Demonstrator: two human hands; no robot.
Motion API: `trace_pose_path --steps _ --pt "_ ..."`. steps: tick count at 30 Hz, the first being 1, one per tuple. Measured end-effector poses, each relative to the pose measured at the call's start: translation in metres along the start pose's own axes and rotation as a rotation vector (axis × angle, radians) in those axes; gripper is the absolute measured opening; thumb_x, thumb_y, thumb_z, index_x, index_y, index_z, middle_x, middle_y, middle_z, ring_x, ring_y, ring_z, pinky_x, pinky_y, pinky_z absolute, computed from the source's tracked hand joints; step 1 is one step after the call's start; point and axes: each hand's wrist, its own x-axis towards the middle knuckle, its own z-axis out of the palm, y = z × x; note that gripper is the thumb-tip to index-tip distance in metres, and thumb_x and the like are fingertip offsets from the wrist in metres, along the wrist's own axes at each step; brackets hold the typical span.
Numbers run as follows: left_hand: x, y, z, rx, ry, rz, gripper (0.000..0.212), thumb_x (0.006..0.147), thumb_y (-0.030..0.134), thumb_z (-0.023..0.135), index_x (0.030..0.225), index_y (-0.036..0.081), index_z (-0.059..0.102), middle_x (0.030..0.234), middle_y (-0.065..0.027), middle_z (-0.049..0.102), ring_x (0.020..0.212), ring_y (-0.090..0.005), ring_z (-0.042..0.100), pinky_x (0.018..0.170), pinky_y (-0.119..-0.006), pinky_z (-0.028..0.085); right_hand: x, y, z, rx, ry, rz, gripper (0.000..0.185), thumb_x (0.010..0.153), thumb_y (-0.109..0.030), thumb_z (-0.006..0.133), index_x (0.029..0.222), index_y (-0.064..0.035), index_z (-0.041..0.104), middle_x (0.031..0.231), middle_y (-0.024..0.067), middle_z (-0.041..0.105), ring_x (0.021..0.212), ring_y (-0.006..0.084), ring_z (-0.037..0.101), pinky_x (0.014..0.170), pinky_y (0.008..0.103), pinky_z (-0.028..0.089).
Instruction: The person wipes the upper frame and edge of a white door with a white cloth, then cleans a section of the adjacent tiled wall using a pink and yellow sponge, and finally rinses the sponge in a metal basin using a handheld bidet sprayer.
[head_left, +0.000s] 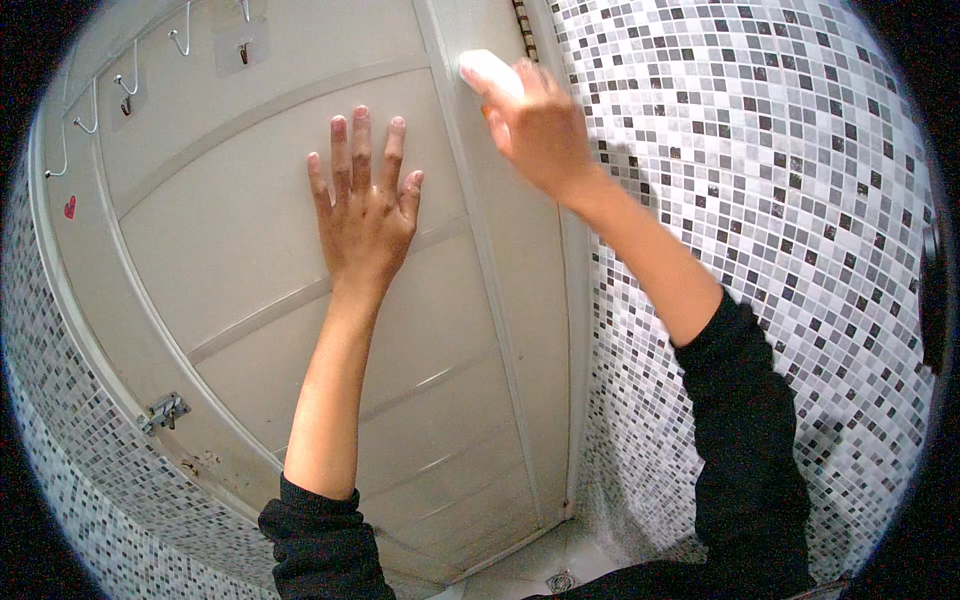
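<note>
My left hand (366, 206) lies palm down against a cream panelled door (225, 247), its fingers spread and holding nothing. Up by the hinge side, my right hand (546, 131) grips a small white object (495, 73) against the door's vertical frame board. Bright glare hides its detail, so I cannot tell whether it is a sponge or a folded cloth. A speck of orange shows under the thumb side of that hand. Both forearms reach up from pushed-back black sleeves.
Wire hooks (180, 43) and an adhesive hook (243, 52) hang at the door's upper left, above a red heart sticker (70, 207). A metal latch (165, 412) sits lower left. Mosaic-tiled wall (750, 150) stands close on the right. A floor drain (560, 581) shows below.
</note>
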Motion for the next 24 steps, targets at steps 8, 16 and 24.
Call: trace_pose_path --steps 8,16,24 --pt "0.001 0.010 0.004 -0.008 -0.005 -0.009 0.055 0.094 0.044 0.046 0.145 0.029 0.032 0.156 -0.0014 0.017 0.145 -0.0234 0.011 0.115 -0.048 0.010 0.066 0.036 0.024 -0.047 -0.052 0.229 0.021 0.080 -0.015 0.057 0.099 -0.0108 0.066 0.081 0.0200 0.062 0.071 0.0334 0.064 0.065 0.0421 0.054" --pt "0.002 0.012 0.000 -0.035 -0.019 -0.014 0.055 0.094 0.042 0.046 0.145 0.029 0.032 0.156 -0.0013 0.018 0.145 -0.0232 0.011 0.115 -0.048 0.010 0.062 0.044 0.015 -0.123 0.060 0.121 0.028 0.083 -0.015 0.055 0.108 -0.0151 0.066 0.081 0.0172 0.060 0.067 0.0330 0.064 0.059 0.0445 0.054" --pt "0.001 0.003 0.003 -0.006 0.001 -0.007 0.055 0.094 0.043 0.045 0.145 0.029 0.032 0.156 -0.0017 0.019 0.145 -0.0227 0.012 0.115 -0.047 0.009 0.006 0.018 0.012 -0.042 0.032 0.199 0.031 0.080 -0.016 0.058 0.111 -0.0183 0.065 0.081 0.0165 0.060 0.067 0.0343 0.064 0.062 0.0460 0.055"
